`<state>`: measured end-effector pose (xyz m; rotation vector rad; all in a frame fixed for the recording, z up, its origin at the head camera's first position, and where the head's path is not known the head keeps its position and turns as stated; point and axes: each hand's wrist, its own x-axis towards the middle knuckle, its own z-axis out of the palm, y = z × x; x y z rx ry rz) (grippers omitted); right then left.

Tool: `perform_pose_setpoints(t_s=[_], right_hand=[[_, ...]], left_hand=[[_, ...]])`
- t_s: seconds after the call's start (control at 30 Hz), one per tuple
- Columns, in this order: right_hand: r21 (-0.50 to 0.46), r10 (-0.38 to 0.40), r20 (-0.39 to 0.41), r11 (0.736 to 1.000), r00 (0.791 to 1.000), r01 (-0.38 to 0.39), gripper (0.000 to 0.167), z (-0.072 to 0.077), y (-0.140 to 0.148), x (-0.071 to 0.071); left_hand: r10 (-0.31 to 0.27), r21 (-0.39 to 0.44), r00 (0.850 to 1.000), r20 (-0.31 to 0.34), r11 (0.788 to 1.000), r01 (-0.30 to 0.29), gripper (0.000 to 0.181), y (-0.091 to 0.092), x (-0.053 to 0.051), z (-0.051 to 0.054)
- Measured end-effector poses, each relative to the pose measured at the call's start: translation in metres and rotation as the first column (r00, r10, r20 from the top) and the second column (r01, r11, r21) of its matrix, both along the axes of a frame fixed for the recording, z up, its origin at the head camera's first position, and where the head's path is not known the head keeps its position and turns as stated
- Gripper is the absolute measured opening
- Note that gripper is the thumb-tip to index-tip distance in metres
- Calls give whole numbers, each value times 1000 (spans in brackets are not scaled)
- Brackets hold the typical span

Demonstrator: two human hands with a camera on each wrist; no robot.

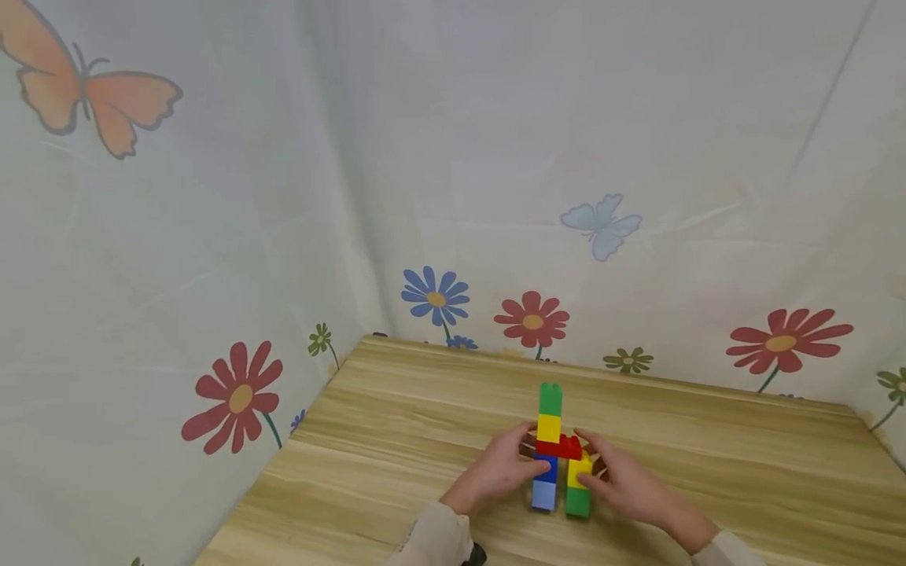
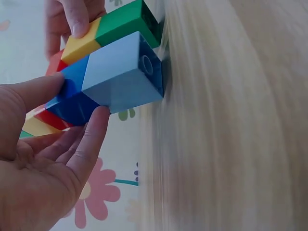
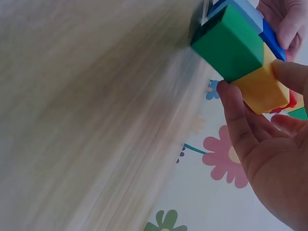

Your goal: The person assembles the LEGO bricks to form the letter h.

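Note:
A toy building-block model stands upright between the two hands. Its left column runs from a light blue block [image 1: 543, 497] up through a blue block [image 1: 546, 472], a red block [image 1: 566, 447], a yellow block [image 1: 548, 428] and a green block [image 1: 550, 401]. The red block bridges across to a shorter right column, a yellow block [image 3: 263, 89] above a green block [image 3: 228, 45]. My left hand [image 1: 499, 464] pinches the blue block between thumb and fingers. On the other side, my right hand [image 1: 630, 481] holds the right column's yellow block. Hollow undersides show in the left wrist view.
The wood-grain table [image 1: 396, 409] extends around the model. Behind it and on the left hang pale cloth walls [image 1: 481, 157] printed with flowers and butterflies. Something dark is on the left wrist by the sleeve [image 1: 435, 538].

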<state>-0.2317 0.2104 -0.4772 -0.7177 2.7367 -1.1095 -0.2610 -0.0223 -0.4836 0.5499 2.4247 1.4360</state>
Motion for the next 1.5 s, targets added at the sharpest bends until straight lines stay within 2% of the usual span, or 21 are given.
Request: perform_pose_setpoints(t_s=[0.17, 0.37, 0.67, 1.07, 1.33, 1.5], right_hand=[[8, 25, -17, 1000, 1000, -24, 63, 0, 1, -1], [3, 27, -7, 1000, 1000, -27, 62, 2, 0, -3], [29, 1, -5, 1000, 1000, -1, 59, -5, 1, -6], [33, -49, 122, 998, 991, 45, 77, -10, 1, -8], [28, -74, 122, 997, 990, 71, 78, -11, 1, -9], [32, -100, 156, 995, 983, 96, 77, -11, -1, -8]], left_hand=[[-10, -21, 1000, -24, 1000, 10, 67, 3, -1, 2], [-39, -67, 997, -63, 997, 35, 67, 3, -2, 4], [-73, -109, 996, -56, 992, 66, 72, 3, -5, 0], [-111, -161, 993, -43, 982, 103, 60, 8, -7, -6], [-123, -179, 990, -62, 978, 110, 63, 9, -9, -6], [-136, -188, 989, -59, 974, 123, 61, 10, -8, -7]])
